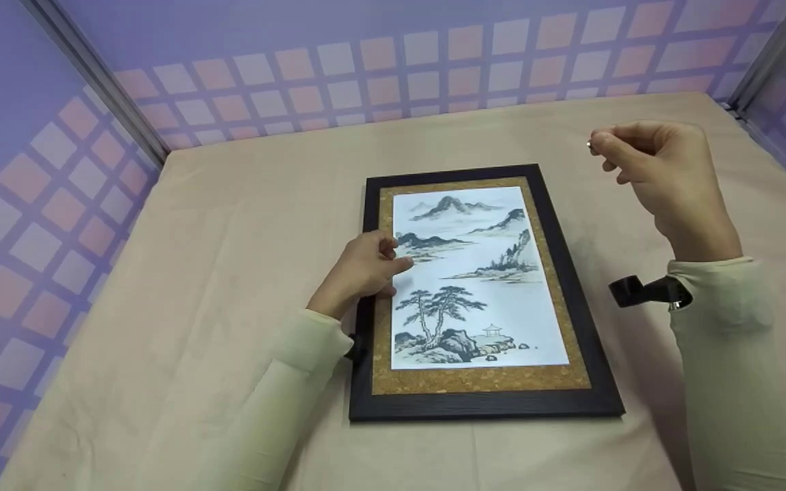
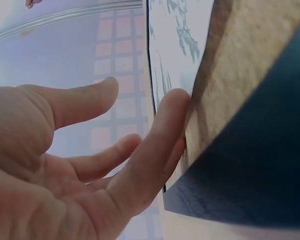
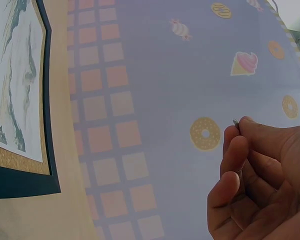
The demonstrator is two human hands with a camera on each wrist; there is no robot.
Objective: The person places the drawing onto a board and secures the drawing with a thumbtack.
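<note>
With the left hand [image 1: 364, 267] resting flat-fingered on the picture [image 1: 469, 273], the right hand [image 1: 659, 174] pinched a small pin [image 1: 589, 144], best brought down slowly and squarely.

A black wooden picture frame [image 1: 482, 402] with tan cork border and grey-black ink landscape lies at centre frame on the beige cloth-covered counter [image 1: 229, 239]; lilac walls [image 1: 263, 41] bear pink-white checks.

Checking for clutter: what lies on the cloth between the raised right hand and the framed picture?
Nothing: in the head view only bare beige cloth separates the right hand, pinching a tiny silvery object, from the framed picture.
</note>
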